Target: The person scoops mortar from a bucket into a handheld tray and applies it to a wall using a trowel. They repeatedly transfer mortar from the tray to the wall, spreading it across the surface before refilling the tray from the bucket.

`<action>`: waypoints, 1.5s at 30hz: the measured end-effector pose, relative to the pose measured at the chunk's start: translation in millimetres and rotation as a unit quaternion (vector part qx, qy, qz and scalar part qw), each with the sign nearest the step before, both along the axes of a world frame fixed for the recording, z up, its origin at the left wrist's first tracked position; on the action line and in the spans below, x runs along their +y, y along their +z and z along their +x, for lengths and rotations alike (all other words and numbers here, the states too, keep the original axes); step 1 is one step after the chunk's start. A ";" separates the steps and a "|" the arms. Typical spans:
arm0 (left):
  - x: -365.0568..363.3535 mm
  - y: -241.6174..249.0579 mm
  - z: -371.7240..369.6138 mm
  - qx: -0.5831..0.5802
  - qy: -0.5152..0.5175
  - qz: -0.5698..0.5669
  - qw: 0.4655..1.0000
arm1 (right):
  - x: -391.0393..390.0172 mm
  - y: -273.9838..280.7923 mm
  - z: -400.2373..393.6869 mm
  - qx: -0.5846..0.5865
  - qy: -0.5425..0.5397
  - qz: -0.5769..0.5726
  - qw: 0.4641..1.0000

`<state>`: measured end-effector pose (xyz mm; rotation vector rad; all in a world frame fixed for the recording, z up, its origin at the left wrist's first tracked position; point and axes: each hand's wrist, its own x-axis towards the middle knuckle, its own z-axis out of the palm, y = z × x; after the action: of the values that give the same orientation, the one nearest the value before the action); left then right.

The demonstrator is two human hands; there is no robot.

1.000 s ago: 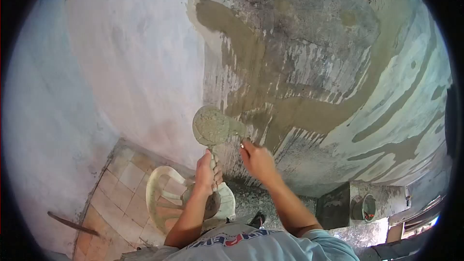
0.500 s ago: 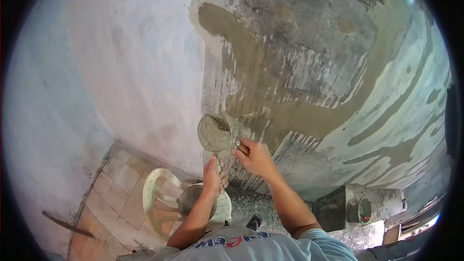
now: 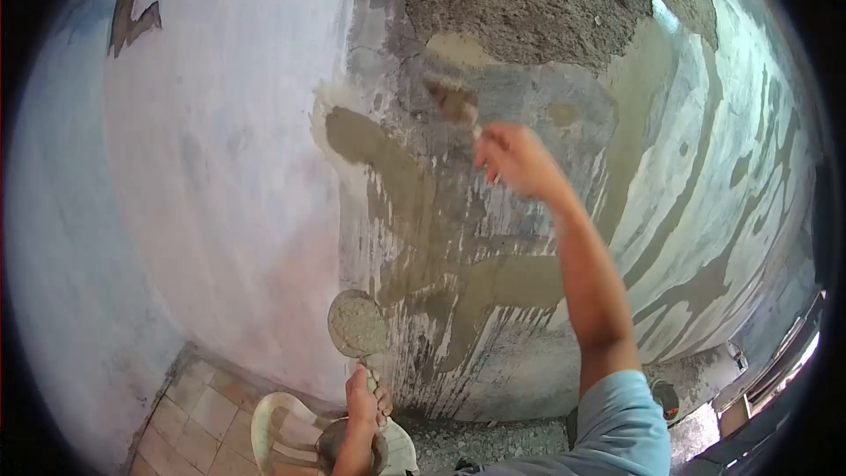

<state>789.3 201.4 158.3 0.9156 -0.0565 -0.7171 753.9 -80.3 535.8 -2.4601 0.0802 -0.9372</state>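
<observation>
My left hand [image 3: 363,398] is closed round the handle of a round, mortar-coated tool [image 3: 358,323], held low in front of the wall. Up at the wall, my right hand [image 3: 518,161] grips the handle of a small trowel [image 3: 455,101], blurred by motion. Its blade is at the grey patch just below the rough exposed plaster [image 3: 520,0]. Whether the blade touches the wall is hard to tell. Wet brown mortar [image 3: 397,167] streaks the wall below and to the left of the trowel.
A pale plastic chair [image 3: 267,427] with a dark bowl [image 3: 333,445] on it stands below my left hand. Floor tiles [image 3: 211,414] lie at the lower left. A ledge [image 3: 705,370] holding a round container [image 3: 664,397] is at the lower right.
My right hand and the trowel have moved up from the round tool to the upper wall. The view has tilted upward, and the round tool now sits lower in it.
</observation>
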 end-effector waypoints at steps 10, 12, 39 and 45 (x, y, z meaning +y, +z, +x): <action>-13.0 -16.4 10.5 0.025 -0.004 0.016 1.000 | -90.7 70.3 11.1 -0.004 -0.051 0.168 0.984; -11.3 -18.9 12.3 0.039 -0.009 0.019 0.999 | -95.8 49.1 7.5 -0.011 -0.064 0.161 0.985; 11.5 -8.9 -1.8 0.066 -0.007 0.047 0.997 | -70.1 32.6 -20.2 -0.109 -0.225 0.068 0.966; 13.5 -10.7 4.3 0.018 0.003 0.051 0.999 | -54.9 48.8 44.0 -0.127 -0.185 0.076 0.971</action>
<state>793.6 215.0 147.6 0.9995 0.0147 -0.7359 797.8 -135.1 584.6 -2.2013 0.5181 -1.3429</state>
